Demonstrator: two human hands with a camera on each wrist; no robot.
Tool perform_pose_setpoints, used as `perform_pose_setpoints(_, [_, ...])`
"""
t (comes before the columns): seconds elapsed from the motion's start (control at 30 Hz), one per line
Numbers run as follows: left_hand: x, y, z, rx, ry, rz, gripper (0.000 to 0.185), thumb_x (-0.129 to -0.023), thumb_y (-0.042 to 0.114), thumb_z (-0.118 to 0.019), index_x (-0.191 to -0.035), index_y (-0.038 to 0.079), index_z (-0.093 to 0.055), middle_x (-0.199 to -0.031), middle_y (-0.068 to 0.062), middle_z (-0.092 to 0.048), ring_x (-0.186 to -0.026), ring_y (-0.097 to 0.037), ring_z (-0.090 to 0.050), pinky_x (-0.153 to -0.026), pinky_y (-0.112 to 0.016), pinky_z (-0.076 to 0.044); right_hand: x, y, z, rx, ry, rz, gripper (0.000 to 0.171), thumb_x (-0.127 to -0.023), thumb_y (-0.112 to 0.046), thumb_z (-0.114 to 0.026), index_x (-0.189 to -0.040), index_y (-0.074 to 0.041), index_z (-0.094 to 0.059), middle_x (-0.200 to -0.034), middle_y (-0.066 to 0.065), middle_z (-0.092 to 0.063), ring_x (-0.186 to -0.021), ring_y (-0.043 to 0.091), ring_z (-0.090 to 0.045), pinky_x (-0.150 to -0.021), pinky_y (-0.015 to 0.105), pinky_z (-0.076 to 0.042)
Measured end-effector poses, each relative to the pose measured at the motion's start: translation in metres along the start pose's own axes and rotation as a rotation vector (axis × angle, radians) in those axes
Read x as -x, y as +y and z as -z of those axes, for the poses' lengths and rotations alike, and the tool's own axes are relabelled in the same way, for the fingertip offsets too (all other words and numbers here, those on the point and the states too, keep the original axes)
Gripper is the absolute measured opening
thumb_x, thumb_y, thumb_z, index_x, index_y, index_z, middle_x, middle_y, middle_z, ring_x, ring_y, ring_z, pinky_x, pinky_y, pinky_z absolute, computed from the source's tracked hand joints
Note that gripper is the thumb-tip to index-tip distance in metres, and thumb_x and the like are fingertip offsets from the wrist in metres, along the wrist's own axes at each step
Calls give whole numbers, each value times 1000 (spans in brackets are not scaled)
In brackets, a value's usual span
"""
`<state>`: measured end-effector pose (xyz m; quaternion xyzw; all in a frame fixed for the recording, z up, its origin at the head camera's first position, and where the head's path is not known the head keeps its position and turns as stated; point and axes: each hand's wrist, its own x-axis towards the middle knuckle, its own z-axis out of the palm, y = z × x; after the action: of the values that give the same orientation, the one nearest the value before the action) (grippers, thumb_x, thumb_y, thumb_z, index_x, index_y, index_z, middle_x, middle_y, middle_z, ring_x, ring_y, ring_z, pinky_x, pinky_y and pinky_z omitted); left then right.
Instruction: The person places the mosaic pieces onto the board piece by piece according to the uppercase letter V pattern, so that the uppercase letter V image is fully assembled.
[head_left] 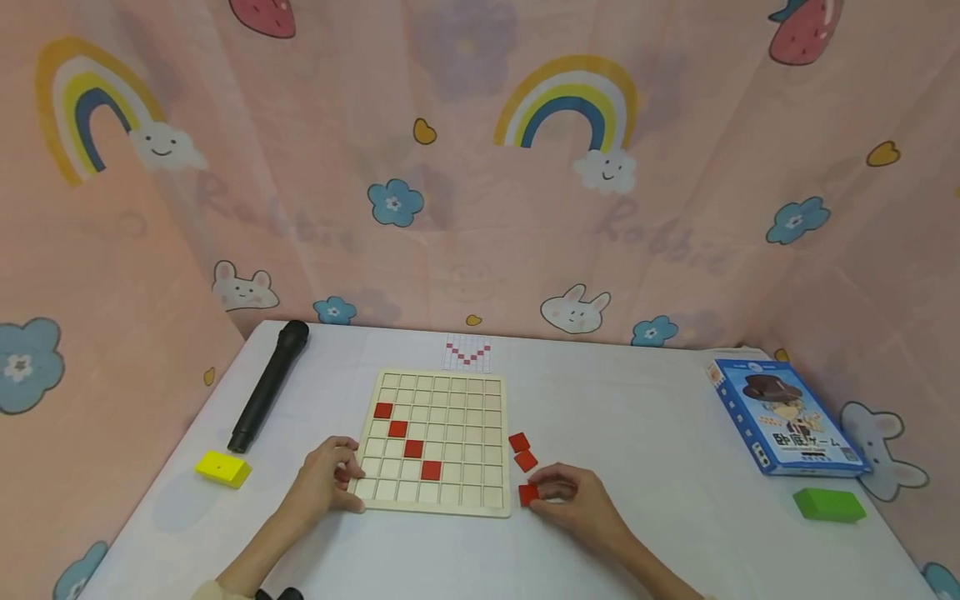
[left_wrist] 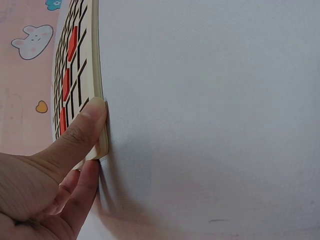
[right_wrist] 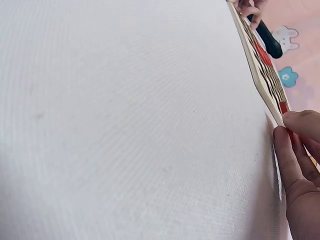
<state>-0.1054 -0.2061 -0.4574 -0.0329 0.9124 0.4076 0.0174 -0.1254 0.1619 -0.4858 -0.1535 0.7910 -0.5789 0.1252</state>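
Observation:
A pale wooden grid board (head_left: 467, 419) lies flat on the white table, with several red square tiles (head_left: 413, 449) set in a descending diagonal on its left half. My left hand (head_left: 322, 477) holds the board's near left corner, its thumb (left_wrist: 93, 114) along the edge. To the right of the board, my right hand (head_left: 581, 502) pinches a red tile (head_left: 527, 495) between thumb and fingers. Just beyond it, two loose red tiles (head_left: 527, 460) lie on the table. The right wrist view shows only a bit of the pinched tile.
Behind the board lies a small pattern card (head_left: 467, 353) with a red V of squares. A black microphone (head_left: 270, 385) and a yellow block (head_left: 222, 469) are at left. On the right are a blue box (head_left: 786, 419) and a green block (head_left: 828, 505). A printed pink curtain surrounds the table.

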Motion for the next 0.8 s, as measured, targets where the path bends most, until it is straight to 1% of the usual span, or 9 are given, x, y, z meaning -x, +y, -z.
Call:
perform_pose_setpoints(0.1, [0,1,0,5,1,-5,40,-43,-11,-87,-72,3,-62,-116,-15,-57,-77,-17,-54,-64,-24,-50,1,3,2,-61,-30,13,32,-81,-5,-74,-109,5,-63,-105,18,-67,-84,15,-68,-81,20,-50])
perform_pose_setpoints(0.2, [0,1,1,6,1,-10,41,-43,-11,-87,-72,2,-62,-116,-15,-57,-77,-17,-54,-64,-24,-50,1,5,3,-80,-46,13,34,-81,-5,-74,-112,5,-63,-109,20,-66,-86,16,-68,-82,19,-49])
perform_pose_setpoints(0.43, [-1,2,1,-7,-1,-12,41,-43,-10,-88,-73,2,-62,-117,-15,-57,-78,-17,-54,-65,-25,-50,0,6,4,-15,-38,-69,36,-79,-12,-77,-110,2,-65,-107,13,-67,-84,14,-67,-83,19,-48])
perform_pose_setpoints(0.53, [-2,1,1,-16,-2,-11,41,-43,-10,-88,-73,2,-62,-117,-15,-57,-78,-17,-54,-65,-26,-50,-1,5,5,-1,-34,-83,36,-78,-13,-78,-109,1,-66,-104,11,-67,-82,14,-67,-81,19,-48])
perform_pose_setpoints(0.67, [-2,1,0,-21,-2,4,41,-44,-10,-88,-71,4,-62,-117,-13,-57,-78,-17,-54,-65,-25,-50,-1,5,4,-14,0,-108,37,-78,-14,-78,-110,2,-66,-99,11,-68,-80,15,-67,-78,18,-50])
perform_pose_setpoints(0.8, [-1,0,-1,-23,3,2,41,-43,-11,-88,-70,4,-61,-117,-13,-58,-77,-17,-54,-64,-23,-49,-1,5,1,-31,73,-140,38,-78,-15,-79,-110,3,-67,-95,11,-69,-80,16,-68,-76,19,-52])
